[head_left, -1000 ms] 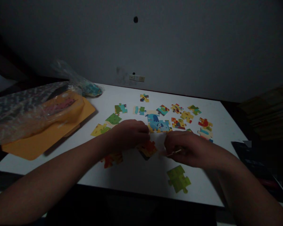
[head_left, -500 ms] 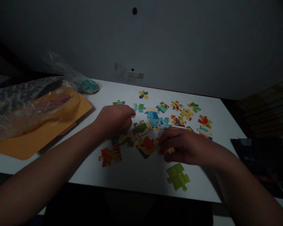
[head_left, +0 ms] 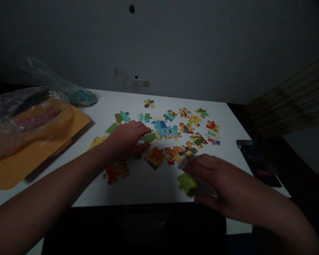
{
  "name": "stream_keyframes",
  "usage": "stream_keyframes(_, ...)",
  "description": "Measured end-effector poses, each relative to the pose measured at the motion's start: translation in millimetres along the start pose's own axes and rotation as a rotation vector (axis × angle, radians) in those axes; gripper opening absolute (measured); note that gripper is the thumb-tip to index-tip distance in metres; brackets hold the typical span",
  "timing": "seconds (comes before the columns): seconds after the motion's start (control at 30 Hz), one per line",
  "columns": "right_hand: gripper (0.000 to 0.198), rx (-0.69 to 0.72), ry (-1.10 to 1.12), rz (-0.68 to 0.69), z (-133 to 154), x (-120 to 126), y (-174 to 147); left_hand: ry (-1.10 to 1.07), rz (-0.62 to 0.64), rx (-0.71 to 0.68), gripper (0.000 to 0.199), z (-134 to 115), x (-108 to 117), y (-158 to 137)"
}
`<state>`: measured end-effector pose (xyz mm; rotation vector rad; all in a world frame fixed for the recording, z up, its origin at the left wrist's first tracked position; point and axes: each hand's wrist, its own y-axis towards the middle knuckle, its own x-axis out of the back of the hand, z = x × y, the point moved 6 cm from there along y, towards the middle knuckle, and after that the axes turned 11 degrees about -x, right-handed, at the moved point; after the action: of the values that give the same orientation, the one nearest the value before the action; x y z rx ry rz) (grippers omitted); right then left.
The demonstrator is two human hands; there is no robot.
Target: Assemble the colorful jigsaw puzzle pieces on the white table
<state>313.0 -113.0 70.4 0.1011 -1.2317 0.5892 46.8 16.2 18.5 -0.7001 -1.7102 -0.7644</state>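
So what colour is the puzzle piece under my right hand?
Light yellow-green. The puzzle piece shows best in the head view, partly covered by the right hand.

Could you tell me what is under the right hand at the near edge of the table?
A light-green puzzle piece sticks out from under the right hand on the white table. The hand covers the rest of that piece, so whether the fingers grip it cannot be seen.

White table [head_left: 159,191] bears scattered puzzle pieces [head_left: 172,131], orange folder [head_left: 37,141].
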Motion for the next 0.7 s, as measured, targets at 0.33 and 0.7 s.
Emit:
stream_keyframes(0.33,0.033,-0.048,0.227,-0.201,-10,-34,-32,0.02,-0.019,0.062,0.052,6,5,2)
stream_keyframes(0.7,0.015,-0.017,0.195,-0.773,-19,-34,-73,0.059,0.002,0.092,0.056,23,9,-2)
